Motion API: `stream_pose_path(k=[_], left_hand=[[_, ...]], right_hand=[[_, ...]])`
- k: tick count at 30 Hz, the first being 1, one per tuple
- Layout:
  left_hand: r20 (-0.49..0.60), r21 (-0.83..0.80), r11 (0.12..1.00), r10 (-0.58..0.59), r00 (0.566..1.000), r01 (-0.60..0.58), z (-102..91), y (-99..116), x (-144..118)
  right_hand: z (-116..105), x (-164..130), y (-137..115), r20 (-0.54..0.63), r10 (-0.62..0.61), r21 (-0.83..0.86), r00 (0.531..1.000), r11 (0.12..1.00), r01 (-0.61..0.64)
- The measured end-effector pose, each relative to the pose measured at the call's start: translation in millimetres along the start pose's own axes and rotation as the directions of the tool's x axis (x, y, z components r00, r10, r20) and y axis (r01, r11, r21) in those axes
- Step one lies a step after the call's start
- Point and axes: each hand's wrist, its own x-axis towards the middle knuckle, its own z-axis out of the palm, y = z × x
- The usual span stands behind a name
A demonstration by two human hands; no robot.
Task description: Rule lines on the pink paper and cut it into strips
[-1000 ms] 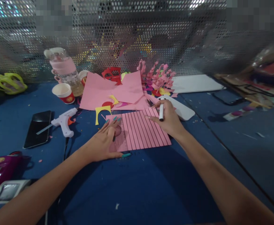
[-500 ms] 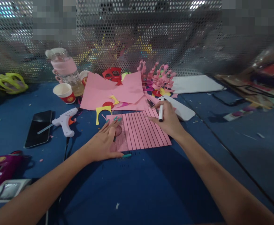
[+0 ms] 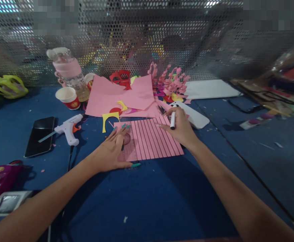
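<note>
A sheet of pink paper (image 3: 154,139) with several dark parallel lines lies flat on the blue table. Over its left end rests a clear plastic ruler (image 3: 130,148) with a round shape in it, largely covered by my left hand (image 3: 114,146). That hand is spread flat, fingertips at the sheet's far edge and thumb beside its near edge. Above the sheet's right part, my right hand (image 3: 181,127) is closed around a white marker (image 3: 173,121) with a black end. Whether the marker's tip touches the paper is hidden by the fingers.
Farther back lie pink sheets (image 3: 121,92), yellow scraps (image 3: 111,117) and curled pink paper pieces (image 3: 173,80). To the left are a glue gun (image 3: 68,129), a phone (image 3: 40,136), a paper cup (image 3: 68,98) and a bottle (image 3: 68,72). A perforated metal panel (image 3: 137,33) stands behind.
The view has shifted slightly, so things sit a little higher in the picture. Both hands, the ruler and the marker keep nearly the same place on the pink paper.
</note>
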Motion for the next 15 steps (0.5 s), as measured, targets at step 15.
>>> stream_pose_path(k=[15], left_hand=[[0.039,0.033,0.999,-0.007,0.999,0.006,-1.3,-0.4,0.3]], right_hand=[[-0.7,-0.5,2.5,0.018,0.006,0.001,1.000,1.000,-0.006]])
